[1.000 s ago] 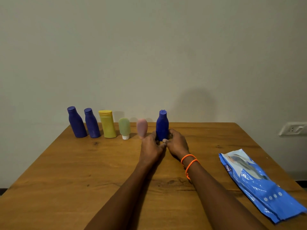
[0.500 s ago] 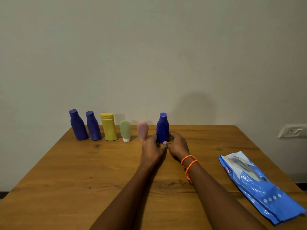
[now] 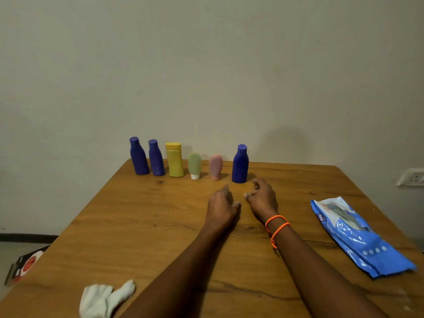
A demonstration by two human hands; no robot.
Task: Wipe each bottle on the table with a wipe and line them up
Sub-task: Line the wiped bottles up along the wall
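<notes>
Several bottles stand upright in a row along the far edge of the wooden table point(image 3: 146, 216): two blue bottles point(image 3: 138, 156) point(image 3: 156, 158), a yellow bottle point(image 3: 174, 159), a small green tube point(image 3: 194, 165), a pink tube point(image 3: 215, 166) and a third blue bottle point(image 3: 240, 164) at the right end. My left hand point(image 3: 221, 208) and my right hand point(image 3: 261, 198) hover just in front of that last blue bottle, apart from it, fingers loosely curled and holding nothing. A crumpled white wipe point(image 3: 104, 299) lies at the near left edge.
A blue pack of wipes point(image 3: 360, 237) lies on the right side of the table. A wall socket point(image 3: 411, 177) is on the wall at right. A red and black object point(image 3: 25, 265) lies on the floor at left.
Both hands have let go of the right-end blue bottle and drawn back toward me. The bottle stays standing in the row. The view has tilted down, showing the white wipe.
</notes>
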